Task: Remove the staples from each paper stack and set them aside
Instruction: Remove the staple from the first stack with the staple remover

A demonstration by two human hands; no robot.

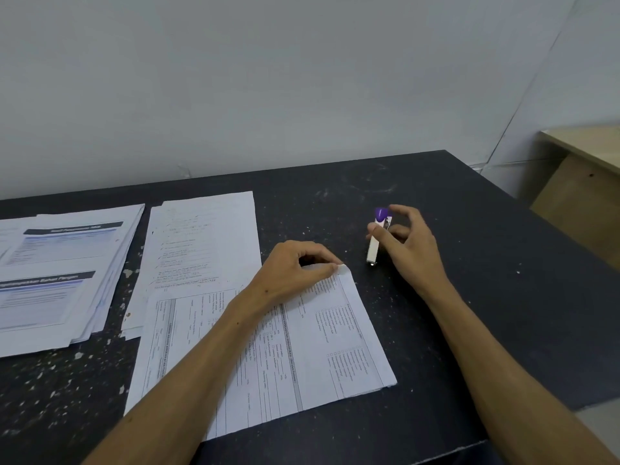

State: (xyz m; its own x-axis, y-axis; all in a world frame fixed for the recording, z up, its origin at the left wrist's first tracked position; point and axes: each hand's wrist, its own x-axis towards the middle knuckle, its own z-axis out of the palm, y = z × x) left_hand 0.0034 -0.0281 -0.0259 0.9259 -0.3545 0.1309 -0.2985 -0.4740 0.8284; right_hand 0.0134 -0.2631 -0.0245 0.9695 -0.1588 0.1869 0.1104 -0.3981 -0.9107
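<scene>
Scuffed black table (436, 203), pale wall (268, 78), wooden desk (583, 182)

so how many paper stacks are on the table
3: fanned stack at far left, plain stack beside it, and form stack under the left hand. More may lie beyond the left edge.

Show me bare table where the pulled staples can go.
Bare dark table lies right of the right hand and stapler, out to the table's right edge, and behind them toward the wall. The left half is crowded: the held stack, middle stack and far-left pile.
</scene>
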